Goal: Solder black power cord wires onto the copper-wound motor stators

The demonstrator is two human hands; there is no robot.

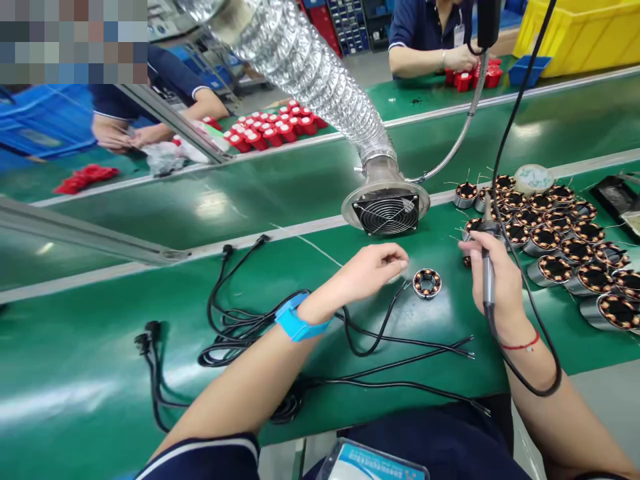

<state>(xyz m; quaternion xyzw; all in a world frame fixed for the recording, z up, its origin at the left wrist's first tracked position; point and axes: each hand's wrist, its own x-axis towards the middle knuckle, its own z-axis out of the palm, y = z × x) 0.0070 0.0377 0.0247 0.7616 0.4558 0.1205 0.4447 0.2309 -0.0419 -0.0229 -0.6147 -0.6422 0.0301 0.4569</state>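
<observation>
Head view: across the green workbench (110, 327), clustered stators (545, 240) crowd the right, black power cords (240, 330) the middle. Right hand (503, 280) grips a soldering iron (489, 273); left hand (375, 270), loosely curled, contents unclear, is beside the lone stator (427, 295). The looping lead (556, 373) could snag the clustered stators, jerking the tip (487, 208). Room opens far left; cord ends (486, 411) lie near the front edge (295, 437).

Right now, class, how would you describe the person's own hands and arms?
The left hand, gloveless, has a broad blue wristband; the right hand, also gloveless, a thin red bracelet. The left sleeve is short, navy, edged in white.
</observation>
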